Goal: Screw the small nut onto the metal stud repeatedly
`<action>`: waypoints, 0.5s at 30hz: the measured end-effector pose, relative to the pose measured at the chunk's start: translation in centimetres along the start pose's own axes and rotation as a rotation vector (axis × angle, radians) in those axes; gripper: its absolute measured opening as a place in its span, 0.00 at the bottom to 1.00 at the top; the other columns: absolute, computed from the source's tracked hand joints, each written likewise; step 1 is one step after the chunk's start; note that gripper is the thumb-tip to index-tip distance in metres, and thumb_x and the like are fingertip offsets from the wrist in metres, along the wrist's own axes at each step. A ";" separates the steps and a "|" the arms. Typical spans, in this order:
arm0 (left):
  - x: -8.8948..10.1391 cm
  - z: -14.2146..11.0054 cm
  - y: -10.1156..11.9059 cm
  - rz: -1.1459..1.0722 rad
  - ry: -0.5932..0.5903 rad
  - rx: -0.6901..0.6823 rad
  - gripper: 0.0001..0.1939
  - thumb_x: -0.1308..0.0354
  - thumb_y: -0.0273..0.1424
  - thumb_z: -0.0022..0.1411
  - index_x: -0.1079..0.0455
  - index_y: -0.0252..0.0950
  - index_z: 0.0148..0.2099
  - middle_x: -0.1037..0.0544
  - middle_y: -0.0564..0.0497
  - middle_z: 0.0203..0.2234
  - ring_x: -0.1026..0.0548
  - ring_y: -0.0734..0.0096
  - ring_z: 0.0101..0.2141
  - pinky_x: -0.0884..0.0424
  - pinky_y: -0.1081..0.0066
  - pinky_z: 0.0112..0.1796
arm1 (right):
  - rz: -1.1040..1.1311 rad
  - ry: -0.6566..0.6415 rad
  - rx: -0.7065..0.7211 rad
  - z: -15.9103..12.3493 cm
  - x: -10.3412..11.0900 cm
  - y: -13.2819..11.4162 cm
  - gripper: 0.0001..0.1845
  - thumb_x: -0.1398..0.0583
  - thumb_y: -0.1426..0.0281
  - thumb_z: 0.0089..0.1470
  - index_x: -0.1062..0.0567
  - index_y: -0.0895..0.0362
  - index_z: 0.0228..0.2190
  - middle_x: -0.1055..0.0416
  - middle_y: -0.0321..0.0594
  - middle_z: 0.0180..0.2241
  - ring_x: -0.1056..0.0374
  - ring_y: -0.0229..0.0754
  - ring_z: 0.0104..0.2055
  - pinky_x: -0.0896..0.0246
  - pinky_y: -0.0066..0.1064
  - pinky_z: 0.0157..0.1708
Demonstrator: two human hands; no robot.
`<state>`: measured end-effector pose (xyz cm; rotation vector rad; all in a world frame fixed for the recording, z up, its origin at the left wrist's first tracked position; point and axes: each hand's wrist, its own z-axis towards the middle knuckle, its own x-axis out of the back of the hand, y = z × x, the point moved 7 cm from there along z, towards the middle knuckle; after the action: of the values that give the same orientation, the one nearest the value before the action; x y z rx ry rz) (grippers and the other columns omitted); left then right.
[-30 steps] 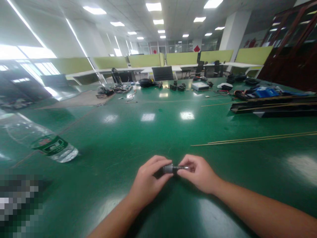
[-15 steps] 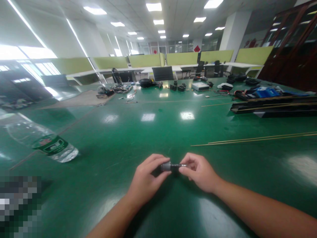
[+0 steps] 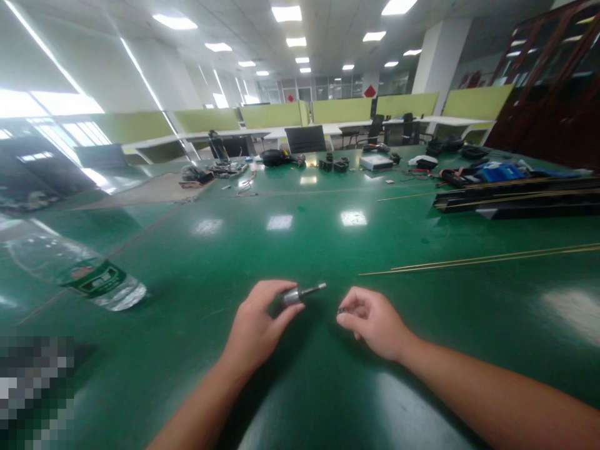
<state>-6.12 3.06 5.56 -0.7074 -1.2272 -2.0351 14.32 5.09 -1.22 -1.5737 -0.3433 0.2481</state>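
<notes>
My left hand (image 3: 253,322) grips a short grey metal cylinder with a thin shaft (image 3: 291,296) between thumb and fingers. The shaft points right and slightly up, and its tip is pale. Across a gap to the right, the fingertips of my right hand (image 3: 375,324) pinch a small dark metallic piece (image 3: 343,310), mostly covered by the fingers. Both hands are just above the green tabletop (image 3: 300,250), and the shaft's end is apart from the right hand.
A clear plastic bottle with a green label (image 3: 100,278) lies on its side at left. Thin brass-coloured rods (image 3: 469,259) lie at right, with black long pieces (image 3: 525,203) behind. A white box (image 3: 375,162) and black parts (image 3: 334,164) sit along the far edge.
The two hands have parted. My left hand has moved left and up with the cylinder, pulling its shaft clear of the small piece that stays in my right hand.
</notes>
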 end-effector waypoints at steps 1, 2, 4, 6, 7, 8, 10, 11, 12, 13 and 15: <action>0.5 0.2 -0.5 0.008 0.031 0.059 0.17 0.37 0.41 0.58 0.27 0.39 0.47 0.22 0.47 0.41 0.25 0.61 0.42 0.30 0.60 0.48 | 0.001 -0.002 0.003 0.0 0.0 0.0 0.09 0.36 0.68 0.46 0.30 0.58 0.29 0.32 0.33 0.24 0.38 0.33 0.20 0.46 0.25 0.20; 0.9 0.3 -1.2 -0.004 0.050 0.130 0.18 0.38 0.43 0.58 0.27 0.39 0.47 0.22 0.47 0.40 0.25 0.59 0.41 0.29 0.58 0.48 | 0.002 -0.003 0.006 0.0 0.0 0.0 0.09 0.36 0.67 0.47 0.30 0.58 0.30 0.32 0.33 0.24 0.39 0.33 0.20 0.46 0.25 0.20; 1.2 0.4 -2.4 -0.119 0.060 0.288 0.22 0.39 0.45 0.57 0.27 0.37 0.48 0.21 0.46 0.40 0.24 0.58 0.40 0.29 0.57 0.49 | 0.003 -0.006 0.007 0.1 -0.1 0.1 0.09 0.36 0.67 0.47 0.30 0.58 0.30 0.32 0.33 0.24 0.39 0.33 0.20 0.47 0.25 0.20; 1.2 0.3 -3.3 -0.343 0.059 0.425 0.26 0.39 0.46 0.57 0.30 0.35 0.52 0.21 0.44 0.43 0.23 0.58 0.43 0.29 0.57 0.51 | 0.001 -0.010 0.012 0.1 -0.1 0.1 0.09 0.36 0.67 0.47 0.30 0.58 0.30 0.32 0.33 0.24 0.39 0.33 0.20 0.47 0.25 0.20; 1.2 0.1 -3.7 -0.466 0.068 0.480 0.28 0.39 0.46 0.57 0.32 0.35 0.55 0.22 0.44 0.45 0.24 0.58 0.45 0.30 0.58 0.53 | 0.000 -0.013 0.017 0.1 -0.1 0.1 0.09 0.36 0.67 0.47 0.30 0.58 0.30 0.32 0.33 0.24 0.39 0.33 0.20 0.47 0.25 0.20; 1.3 -0.1 -4.0 -0.570 0.081 0.527 0.30 0.39 0.45 0.57 0.34 0.35 0.57 0.23 0.43 0.48 0.24 0.59 0.47 0.31 0.59 0.55 | -0.003 -0.015 0.023 0.1 -0.2 0.1 0.09 0.36 0.68 0.47 0.30 0.58 0.30 0.32 0.33 0.23 0.39 0.33 0.20 0.47 0.25 0.20; 2.1 -0.8 -4.7 -0.666 0.099 0.605 0.32 0.38 0.45 0.57 0.37 0.37 0.60 0.25 0.44 0.52 0.25 0.60 0.51 0.34 0.60 0.58 | -0.009 -0.017 0.035 0.1 -0.2 0.0 0.09 0.36 0.68 0.47 0.29 0.58 0.30 0.33 0.32 0.23 0.39 0.33 0.20 0.46 0.25 0.20; 2.9 -1.4 -5.2 -0.651 0.112 0.631 0.32 0.38 0.46 0.56 0.36 0.38 0.60 0.25 0.44 0.52 0.26 0.59 0.52 0.35 0.59 0.59 | -0.011 -0.019 0.039 0.1 -0.2 -0.1 0.09 0.36 0.68 0.47 0.29 0.58 0.30 0.33 0.32 0.23 0.39 0.33 0.20 0.46 0.25 0.20; 4.1 -2.2 -5.9 -0.599 0.124 0.649 0.32 0.37 0.46 0.55 0.34 0.39 0.58 0.24 0.45 0.52 0.26 0.58 0.53 0.37 0.58 0.60 | -0.013 -0.021 0.041 0.1 -0.2 -0.1 0.09 0.36 0.68 0.47 0.29 0.58 0.30 0.33 0.32 0.22 0.39 0.33 0.20 0.46 0.25 0.21; 5.4 -3.1 -6.8 -0.518 0.140 0.660 0.30 0.36 0.47 0.54 0.32 0.39 0.56 0.24 0.46 0.51 0.27 0.56 0.53 0.38 0.56 0.61 | -0.016 -0.025 0.044 0.1 -0.2 -0.1 0.08 0.36 0.69 0.47 0.29 0.58 0.30 0.33 0.31 0.22 0.40 0.33 0.20 0.46 0.25 0.21; 8.7 -5.7 -9.3 -0.334 0.178 0.652 0.27 0.35 0.48 0.52 0.28 0.42 0.51 0.22 0.47 0.48 0.26 0.53 0.52 0.37 0.53 0.61 | -0.032 -0.031 0.050 0.1 -0.3 -0.2 0.08 0.36 0.69 0.47 0.29 0.58 0.30 0.34 0.31 0.22 0.39 0.33 0.20 0.46 0.25 0.21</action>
<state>-19.44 -0.97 4.35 -0.0095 -1.8507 -1.7215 14.04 5.08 -1.03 -1.5153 -0.3831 0.2549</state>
